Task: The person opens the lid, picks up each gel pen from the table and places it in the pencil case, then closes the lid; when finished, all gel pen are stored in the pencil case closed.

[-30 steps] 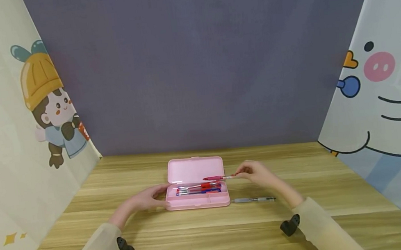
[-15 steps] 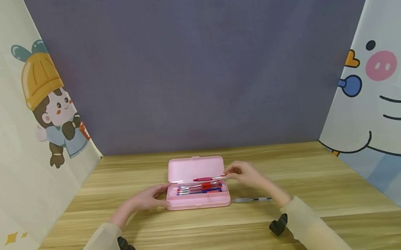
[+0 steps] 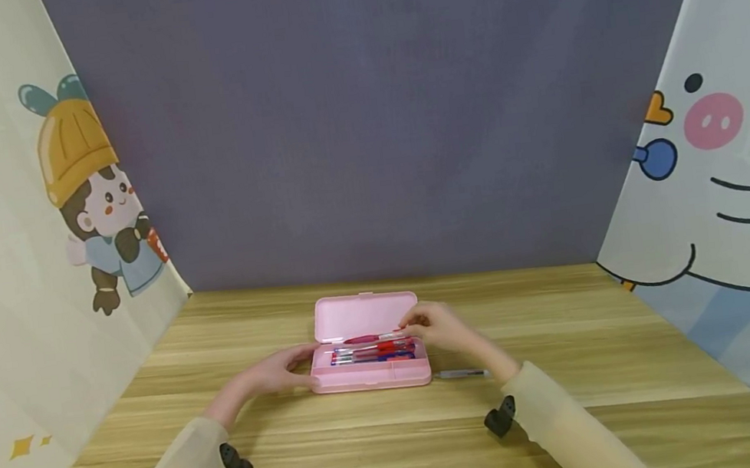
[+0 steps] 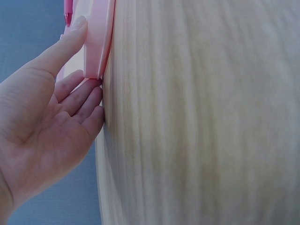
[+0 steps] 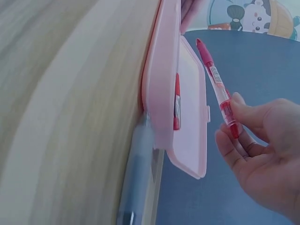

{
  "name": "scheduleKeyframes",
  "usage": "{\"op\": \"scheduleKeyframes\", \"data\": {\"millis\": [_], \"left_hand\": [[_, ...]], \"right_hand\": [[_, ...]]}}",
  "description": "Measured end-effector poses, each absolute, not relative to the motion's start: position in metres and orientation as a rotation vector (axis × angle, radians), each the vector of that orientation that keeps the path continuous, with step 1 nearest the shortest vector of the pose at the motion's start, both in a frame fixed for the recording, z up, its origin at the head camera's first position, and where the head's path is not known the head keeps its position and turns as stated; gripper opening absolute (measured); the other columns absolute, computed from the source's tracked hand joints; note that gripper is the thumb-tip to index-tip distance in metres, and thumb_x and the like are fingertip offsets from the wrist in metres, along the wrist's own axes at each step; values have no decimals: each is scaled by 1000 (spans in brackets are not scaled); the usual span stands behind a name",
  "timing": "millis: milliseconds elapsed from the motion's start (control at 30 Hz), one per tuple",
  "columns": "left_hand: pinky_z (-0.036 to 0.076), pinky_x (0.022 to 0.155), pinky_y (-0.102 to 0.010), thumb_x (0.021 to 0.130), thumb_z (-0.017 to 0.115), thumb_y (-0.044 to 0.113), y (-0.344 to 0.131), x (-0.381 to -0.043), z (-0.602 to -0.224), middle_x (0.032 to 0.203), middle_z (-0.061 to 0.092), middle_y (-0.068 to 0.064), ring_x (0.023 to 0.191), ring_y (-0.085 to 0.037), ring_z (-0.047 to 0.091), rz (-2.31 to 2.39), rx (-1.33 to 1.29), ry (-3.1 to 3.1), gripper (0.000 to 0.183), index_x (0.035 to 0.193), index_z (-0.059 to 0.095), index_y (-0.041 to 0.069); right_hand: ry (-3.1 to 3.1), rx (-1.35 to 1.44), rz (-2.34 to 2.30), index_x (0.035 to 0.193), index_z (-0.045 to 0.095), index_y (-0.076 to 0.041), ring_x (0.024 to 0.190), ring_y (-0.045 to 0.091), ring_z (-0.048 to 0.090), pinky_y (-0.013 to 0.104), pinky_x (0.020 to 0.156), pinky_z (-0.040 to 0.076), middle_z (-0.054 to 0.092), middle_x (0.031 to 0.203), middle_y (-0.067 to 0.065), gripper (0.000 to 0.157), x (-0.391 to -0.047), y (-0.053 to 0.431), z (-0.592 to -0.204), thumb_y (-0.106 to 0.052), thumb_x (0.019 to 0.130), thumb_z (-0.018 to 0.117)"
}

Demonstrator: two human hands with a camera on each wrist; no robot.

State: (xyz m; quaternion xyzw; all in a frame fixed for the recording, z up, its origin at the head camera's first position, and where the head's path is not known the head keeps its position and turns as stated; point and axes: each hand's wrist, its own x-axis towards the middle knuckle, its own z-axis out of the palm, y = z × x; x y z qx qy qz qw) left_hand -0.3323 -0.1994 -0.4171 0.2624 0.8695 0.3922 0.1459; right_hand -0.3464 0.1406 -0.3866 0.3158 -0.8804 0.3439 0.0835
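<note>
A pink pencil case [image 3: 353,378] lies with its lid [image 3: 365,315] tipped back. Several red and blue pens [image 3: 376,350] lie in its rear compartment; the front compartments look bare. My left hand [image 3: 273,372] holds the case's left end, its thumb [image 4: 70,40] against the case and its fingers at the end. In my right hand [image 3: 442,325] a red pen [image 5: 218,89] is pinched near one end between thumb and fingers. That pen is above the rear of the case, pointing left, apart from it in the right wrist view.
A grey-white pen [image 3: 462,373] lies on the wooden table [image 3: 372,450] just right of the case, partly hidden by my right wrist. A dark grey panel [image 3: 363,127] stands behind the table, with cartoon-printed walls on both sides.
My right hand has moved left with the red pen, from beyond the case's right end to over its rear part. The left hand and the case have stayed put.
</note>
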Motion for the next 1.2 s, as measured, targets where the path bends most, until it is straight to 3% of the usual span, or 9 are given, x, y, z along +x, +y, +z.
{"op": "scheduleKeyframes", "data": {"millis": [267, 1200], "left_hand": [[27, 112, -52, 82, 73, 26, -200, -332, -416, 144, 37, -25, 136, -40, 31, 1144, 756, 2492, 75, 142, 36, -1], [26, 112, -53, 83, 72, 26, -200, -330, -414, 145, 36, -26, 136, -41, 30, 1138, 763, 2489, 76, 142, 34, -2]], "right_hand": [[-2629, 957, 1002, 89, 71, -8, 66, 4, 53, 18, 58, 47, 65, 79, 0, 8, -349, 125, -392, -14, 85, 69], [-2744, 968, 929, 80, 70, -6, 66, 4, 51, 17, 59, 45, 64, 75, 1, 8, -356, 116, -404, -13, 81, 73]]}}
